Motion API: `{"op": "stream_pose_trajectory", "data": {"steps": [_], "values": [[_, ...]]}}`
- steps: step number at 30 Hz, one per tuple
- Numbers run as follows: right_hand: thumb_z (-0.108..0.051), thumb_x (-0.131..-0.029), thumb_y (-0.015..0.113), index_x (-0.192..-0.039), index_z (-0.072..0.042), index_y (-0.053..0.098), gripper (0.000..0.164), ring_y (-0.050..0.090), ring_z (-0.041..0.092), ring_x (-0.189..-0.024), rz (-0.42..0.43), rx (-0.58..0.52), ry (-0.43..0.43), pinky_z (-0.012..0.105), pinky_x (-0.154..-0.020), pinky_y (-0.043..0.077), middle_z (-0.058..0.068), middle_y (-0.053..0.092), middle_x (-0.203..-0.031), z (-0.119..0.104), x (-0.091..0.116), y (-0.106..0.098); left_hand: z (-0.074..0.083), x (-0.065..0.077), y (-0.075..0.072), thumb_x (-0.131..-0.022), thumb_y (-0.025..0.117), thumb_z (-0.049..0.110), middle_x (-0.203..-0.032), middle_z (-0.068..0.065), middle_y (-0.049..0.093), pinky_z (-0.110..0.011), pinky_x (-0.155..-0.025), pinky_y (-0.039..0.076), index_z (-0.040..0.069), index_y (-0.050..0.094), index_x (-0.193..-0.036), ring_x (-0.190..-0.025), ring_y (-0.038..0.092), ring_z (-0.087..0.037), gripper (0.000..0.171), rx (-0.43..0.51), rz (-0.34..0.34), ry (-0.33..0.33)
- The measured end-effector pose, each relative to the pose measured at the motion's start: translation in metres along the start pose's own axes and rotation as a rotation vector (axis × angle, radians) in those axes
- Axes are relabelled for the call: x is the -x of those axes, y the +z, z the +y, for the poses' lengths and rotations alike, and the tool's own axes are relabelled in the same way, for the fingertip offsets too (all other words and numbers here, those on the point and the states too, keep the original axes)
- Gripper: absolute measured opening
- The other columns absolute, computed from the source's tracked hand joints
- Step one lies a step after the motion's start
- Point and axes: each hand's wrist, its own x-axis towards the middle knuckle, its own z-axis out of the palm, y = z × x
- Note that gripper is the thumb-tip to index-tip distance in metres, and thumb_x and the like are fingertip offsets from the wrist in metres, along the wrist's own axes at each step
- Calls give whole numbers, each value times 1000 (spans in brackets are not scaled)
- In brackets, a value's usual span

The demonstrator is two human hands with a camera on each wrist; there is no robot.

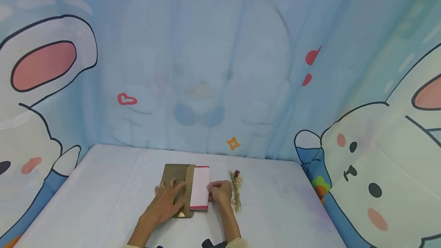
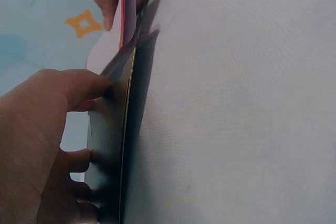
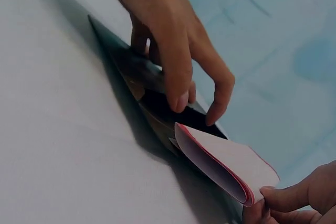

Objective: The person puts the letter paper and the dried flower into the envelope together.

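A flat, dark brownish-gold envelope or folder point(image 1: 169, 173) lies on the white table, a crease running down its right part. My left hand point(image 1: 164, 204) rests on it with fingers spread, the fingertips touching its surface in the left wrist view point(image 2: 105, 129). Beside it, partly over its right edge, sits a folded pinkish-white paper point(image 1: 200, 186) with red edging. In the right wrist view the folded paper point(image 3: 231, 161) shows a rounded, layered fold. My right hand point(image 1: 221, 193) pinches the paper's right edge between thumb and fingers.
Just right of my right hand lies a small bundle of dried flowers point(image 1: 236, 190) with a dark red bloom. The white-covered table point(image 1: 275, 202) ends at a light blue curtain point(image 1: 206, 68) printed with cartoon rabbits. A black object point(image 1: 211, 243) shows near my right wrist.
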Motion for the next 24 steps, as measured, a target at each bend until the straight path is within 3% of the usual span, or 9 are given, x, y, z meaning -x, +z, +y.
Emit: {"op": "stream_pose_trajectory", "data": {"steps": [13, 24], "values": [[5, -91, 79, -88, 4, 77, 4, 67, 17, -60, 38, 55, -25, 25, -51, 59, 13, 71, -77, -1, 1, 18, -3, -2, -1, -101, 65, 31, -166, -37, 43, -92, -118, 17, 20, 56, -157, -150, 23, -81, 58, 8, -22, -1], [5, -86, 82, -77, 2, 77, 11, 63, 16, -53, 96, 179, -184, 26, -48, 52, 11, 71, -67, -1, 3, 31, -3, -1, -4, -100, 64, 30, -166, -37, 43, -92, -117, 18, 16, 57, -155, -148, 25, -81, 58, 36, -28, 10]]}}
